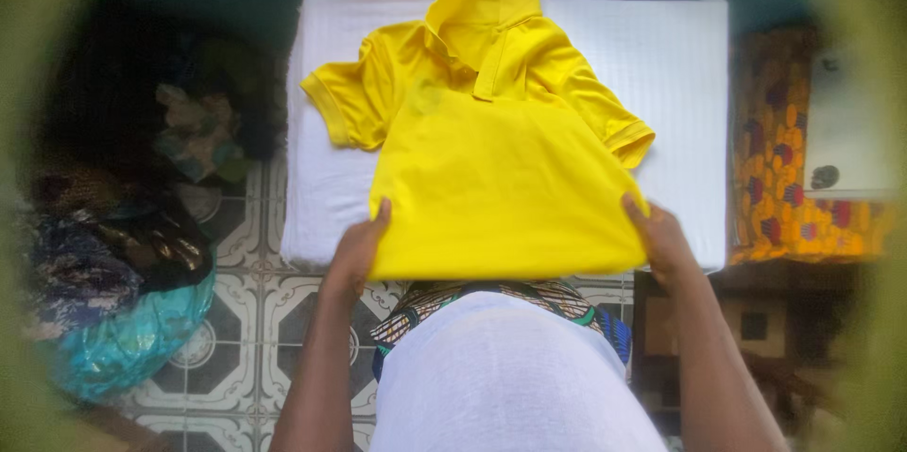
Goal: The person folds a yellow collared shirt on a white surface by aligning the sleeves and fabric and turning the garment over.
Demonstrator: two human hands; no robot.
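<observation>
White padded surface (680,46) over patterned tile floor (236,339) | yellow polo shirt (501,159) lying flat, collar at far edge, hem at near edge | left hand (359,249) fingers pinching left hem corner | right hand (661,239) fingers pinching right hem corner | bare margin both sides | clothes pile (123,254) left, well apart

Matt yellow cloth shirt (501,159)
</observation>
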